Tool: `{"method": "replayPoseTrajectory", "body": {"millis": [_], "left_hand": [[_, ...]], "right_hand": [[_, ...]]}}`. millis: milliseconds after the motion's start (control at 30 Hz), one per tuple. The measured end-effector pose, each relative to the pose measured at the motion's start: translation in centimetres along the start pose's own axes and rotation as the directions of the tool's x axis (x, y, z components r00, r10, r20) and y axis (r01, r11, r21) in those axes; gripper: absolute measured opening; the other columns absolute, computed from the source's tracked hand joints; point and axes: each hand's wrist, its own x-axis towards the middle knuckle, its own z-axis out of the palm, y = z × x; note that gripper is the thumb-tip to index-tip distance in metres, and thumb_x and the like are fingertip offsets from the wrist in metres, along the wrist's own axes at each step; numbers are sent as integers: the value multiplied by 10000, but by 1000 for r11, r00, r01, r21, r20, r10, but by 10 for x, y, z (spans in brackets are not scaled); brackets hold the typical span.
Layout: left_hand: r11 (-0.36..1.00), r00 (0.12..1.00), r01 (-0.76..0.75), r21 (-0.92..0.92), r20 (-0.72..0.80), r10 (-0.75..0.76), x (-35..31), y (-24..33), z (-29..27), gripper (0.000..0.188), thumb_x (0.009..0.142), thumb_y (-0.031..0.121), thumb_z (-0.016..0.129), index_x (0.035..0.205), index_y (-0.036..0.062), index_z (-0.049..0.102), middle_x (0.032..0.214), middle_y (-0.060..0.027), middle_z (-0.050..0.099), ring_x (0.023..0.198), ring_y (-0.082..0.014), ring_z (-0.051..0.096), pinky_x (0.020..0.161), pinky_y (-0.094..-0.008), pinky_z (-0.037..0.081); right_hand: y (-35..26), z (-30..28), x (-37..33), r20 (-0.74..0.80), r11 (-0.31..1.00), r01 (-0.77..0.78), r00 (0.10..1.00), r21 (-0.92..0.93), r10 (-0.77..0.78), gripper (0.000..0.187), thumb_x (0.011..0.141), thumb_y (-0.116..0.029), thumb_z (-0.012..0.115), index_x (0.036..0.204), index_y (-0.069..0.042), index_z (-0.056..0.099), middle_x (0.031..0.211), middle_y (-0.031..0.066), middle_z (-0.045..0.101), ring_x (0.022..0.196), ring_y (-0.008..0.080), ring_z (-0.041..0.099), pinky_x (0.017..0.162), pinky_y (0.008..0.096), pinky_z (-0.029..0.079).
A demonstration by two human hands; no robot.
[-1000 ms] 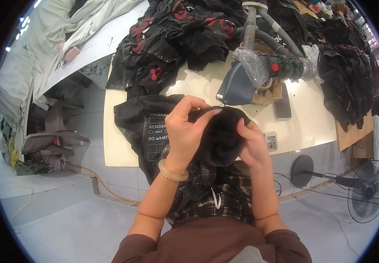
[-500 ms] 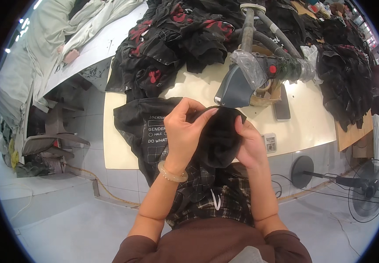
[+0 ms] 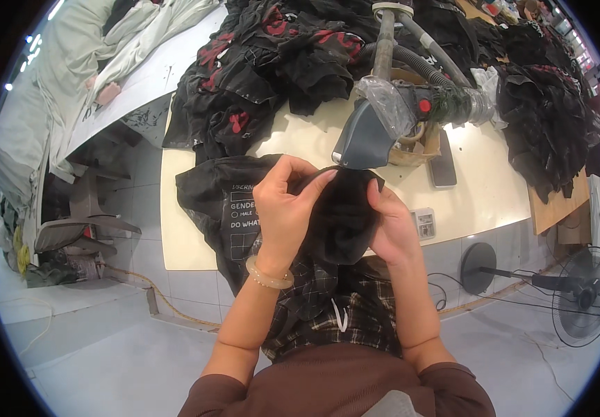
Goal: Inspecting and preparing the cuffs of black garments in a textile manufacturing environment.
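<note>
A black printed garment (image 3: 206, 191) lies over the near edge of the cream table, with white lettering and boxes on its left part. My left hand (image 3: 287, 201) pinches the upper edge of its bunched black opening between thumb and fingers. On the other side, my right hand (image 3: 392, 219) grips the same opening, its thumb lying on the fabric and its fingers mostly hidden behind. Just beyond the raised edge sits the dark blue-grey head of a suction trimming machine (image 3: 364, 135), its tip close to or touching the cloth.
A heap of black garments with red print (image 3: 272, 62) covers the table's far side; more black garments (image 3: 539, 125) hang at the right. A phone (image 3: 442, 161) and a small compartment box (image 3: 423, 224) lie right of my hands. A standing fan (image 3: 585, 297) is at lower right.
The whole view has shifted slightly. Both hands keep their hold on the black garment, and its raised edge stays close to the machine's tip.
</note>
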Motion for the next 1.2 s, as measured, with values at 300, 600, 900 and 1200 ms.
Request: {"method": "replayPoseTrajectory", "body": {"millis": [300,600,900,1200], "left_hand": [[997,998,66,-41,17,-65,0,-1,-1,179,764,19,777,789,-10,603,709,18,596,666,-41,490,627,-184,400],[997,997,61,-45,41,-60,1,1,3,185,761,18,779,791,-9,598,717,17,600,663,-38,492,617,-188,402],[997,996,73,-35,63,-71,3,-7,5,189,746,12,785,783,-9,601,713,12,604,657,-41,499,618,-194,412],[998,996,52,-20,69,-50,4,5,7,192,744,11,783,772,-6,594,691,13,595,638,-38,496,601,-189,413]], "right_hand": [[-1,3,1,24,1000,-3,1000,12,2,324,990,-207,517,1171,59,560,1144,132,646,1036,202,637,934,340,498],[-4,-2,-2,4,1000,8,1000,0,-8,354,993,-225,512,1189,68,550,1163,138,638,1063,214,627,952,342,487],[-5,-1,-5,-2,1000,8,1000,-29,-8,392,992,-259,514,1209,67,540,1179,139,632,1081,222,620,971,352,475],[-4,-1,-9,-30,999,28,999,-18,-29,356,984,-218,530,1211,56,544,1185,132,631,1099,219,611,989,358,465]]}}
